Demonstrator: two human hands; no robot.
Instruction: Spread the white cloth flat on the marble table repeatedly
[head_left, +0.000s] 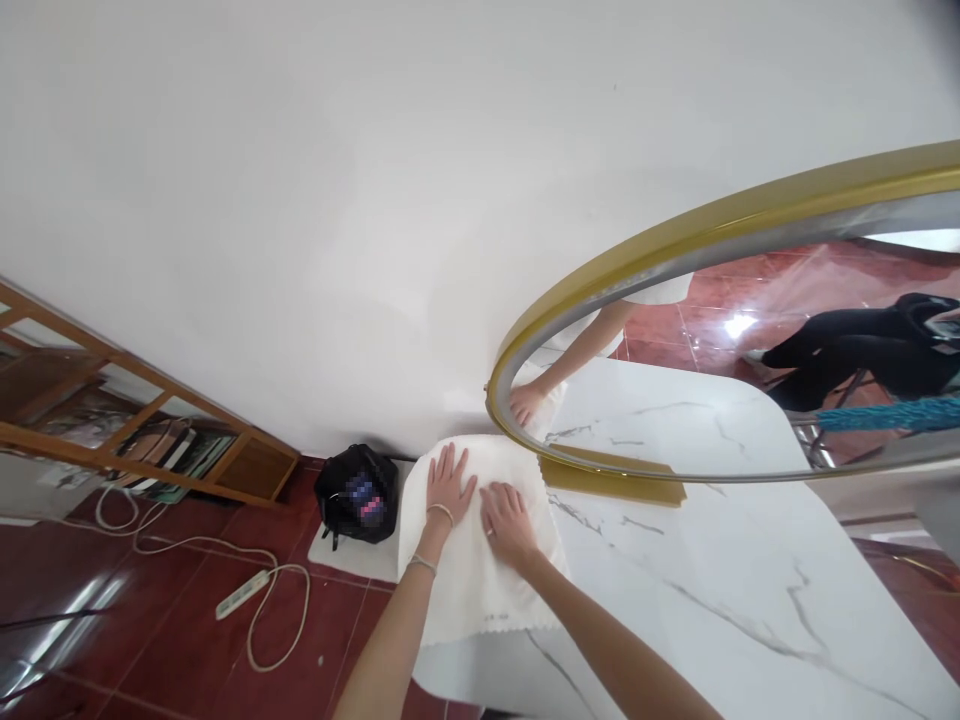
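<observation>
A white towel (472,590) with a scalloped edge lies spread over the end of a white marble-patterned table (675,570). My left hand (448,487) rests flat on the towel, its fingers spread; bands circle that wrist. Just to its right, my right hand (510,522) lies palm down on the same cloth, fingers slightly bent and close together, with a ring showing. Neither hand holds anything that I can see. The towel under both palms is hidden.
A gold-framed mirror (592,285) stands on a gold base (615,482) beside the towel, reflecting an arm and a seated person's legs. A black bag (337,500) sits left of the table. Farther left are a power strip (242,595), its cable, and a wooden cabinet (262,465).
</observation>
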